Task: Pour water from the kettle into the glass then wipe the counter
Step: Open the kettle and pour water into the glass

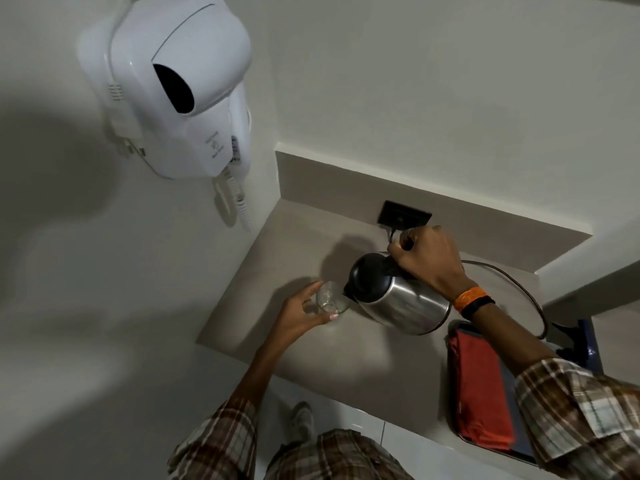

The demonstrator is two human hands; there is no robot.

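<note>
A: So, where are the hands?

B: Both are over a beige counter (311, 368) set in a wall corner. The right hand (427, 259) is closed around the black handle of a steel kettle (405, 301), which is lifted and tipped to the left, its black lid and spout angled down toward a glass (329, 299).

A: And the glass?

B: It is clear, tilted, and held in the left hand (299, 315), fingers curled around its far side and thumb along the near side. The spout is just beside the rim; whether water is flowing I cannot tell.

A: Anything else nearby?

B: A black cord (530, 299) loops behind the kettle. A black socket plate (405, 216) sits in the counter's back edge. An orange-red folded cloth (481, 389) lies on a tray (485, 450) at the right. A white wall-mounted hair dryer (180, 88) hangs at the upper left. The right wrist wears an orange band (469, 297).
</note>
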